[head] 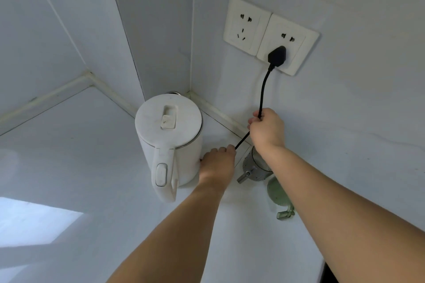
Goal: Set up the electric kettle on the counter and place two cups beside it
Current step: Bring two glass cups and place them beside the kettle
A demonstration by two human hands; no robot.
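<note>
A white electric kettle (169,135) stands on the white counter (80,145) in the corner, lid closed, handle toward me. Its black cord (263,89) runs up to a black plug (277,55) seated in the right wall socket (288,45). My right hand (266,128) is shut on the cord below the plug. My left hand (218,163) grips a lower stretch of the same cord, beside the kettle's right side. Two cups sit to the right of the kettle: a metal cup (254,167) and a pale green cup (278,193), both partly hidden by my right forearm.
A second, empty wall socket (245,26) is left of the used one. White tiled walls meet in a corner behind the kettle. A bright patch of light (34,220) lies on the counter at the lower left. The counter's dark edge (326,271) shows at the lower right.
</note>
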